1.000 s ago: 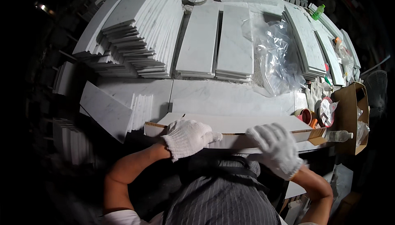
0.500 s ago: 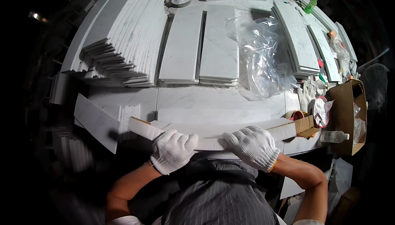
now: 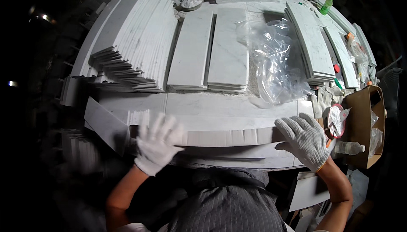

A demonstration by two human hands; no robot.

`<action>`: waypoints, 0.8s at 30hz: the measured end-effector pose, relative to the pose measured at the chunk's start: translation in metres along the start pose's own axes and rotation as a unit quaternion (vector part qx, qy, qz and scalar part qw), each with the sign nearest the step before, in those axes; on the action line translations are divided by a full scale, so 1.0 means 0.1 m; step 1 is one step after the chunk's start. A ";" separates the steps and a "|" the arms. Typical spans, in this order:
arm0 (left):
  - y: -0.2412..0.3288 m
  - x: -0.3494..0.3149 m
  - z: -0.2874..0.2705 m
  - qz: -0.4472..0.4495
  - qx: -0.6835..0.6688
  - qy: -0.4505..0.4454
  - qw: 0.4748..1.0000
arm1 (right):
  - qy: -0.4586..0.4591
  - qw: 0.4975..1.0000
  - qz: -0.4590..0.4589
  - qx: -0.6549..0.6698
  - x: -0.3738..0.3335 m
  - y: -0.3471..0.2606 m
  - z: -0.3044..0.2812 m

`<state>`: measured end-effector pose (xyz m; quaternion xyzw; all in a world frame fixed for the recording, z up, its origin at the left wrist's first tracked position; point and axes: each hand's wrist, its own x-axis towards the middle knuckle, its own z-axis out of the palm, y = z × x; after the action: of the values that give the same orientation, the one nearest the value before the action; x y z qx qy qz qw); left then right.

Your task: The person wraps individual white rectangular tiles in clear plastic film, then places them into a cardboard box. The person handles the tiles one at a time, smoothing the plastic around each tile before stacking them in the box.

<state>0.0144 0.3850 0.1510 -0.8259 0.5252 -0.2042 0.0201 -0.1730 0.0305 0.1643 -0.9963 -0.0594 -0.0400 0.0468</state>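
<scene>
A long white cardboard strip (image 3: pixel 231 138) stretches across the near side of the bench, with faint creases along its face. My left hand (image 3: pixel 157 145), in a white knit glove, is over its left end; the spread fingers are partly smeared by motion. Over the strip's right end is my right hand (image 3: pixel 303 141), gloved alike, its fingers stretched out and its thumb apart, hiding that end. Neither hand is closed around the strip. A flat white slab (image 3: pixel 237 152) lies just below the strip, nearer to me.
Marble-patterned slabs stand in a large stack (image 3: pixel 140 41) at left; flatter stacks (image 3: pixel 229 49) lie mid-bench. Beside them is crumpled clear plastic (image 3: pixel 277 62). At right are a cardboard box (image 3: pixel 354 109), a clear bottle (image 3: pixel 348 148) and spare gloves (image 3: pixel 323 100). A slanted slab (image 3: pixel 106 119) sits at left.
Both hands have let go of the cardboard, which they gripped near its middle. They have moved apart toward its ends, and the strip has come down flatter along the bench.
</scene>
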 end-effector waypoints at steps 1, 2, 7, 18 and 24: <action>-0.15 0.02 -0.14 -0.011 0.030 -0.015 0.999 | 0.001 1.000 -0.007 0.015 -0.01 0.02 0.03; -0.28 -0.09 -0.09 -0.009 -0.012 -0.013 1.000 | -0.051 0.998 -0.013 0.025 0.00 0.04 0.03; -0.41 -0.38 0.03 -0.020 -0.114 -0.075 0.990 | -0.079 0.991 -0.065 0.089 0.11 0.17 0.18; -0.33 -0.14 -0.15 -0.076 -0.075 -0.002 0.994 | 0.063 0.994 -0.070 0.055 0.17 0.08 -0.01; -0.31 0.59 -0.47 -0.086 -0.106 -0.405 0.904 | 0.048 0.986 -0.156 0.038 0.37 0.00 -0.17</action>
<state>0.0457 0.3556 0.2200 -0.8766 0.4172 0.2039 0.1262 -0.1380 0.0331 0.1838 -0.9694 -0.2129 -0.0920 0.0810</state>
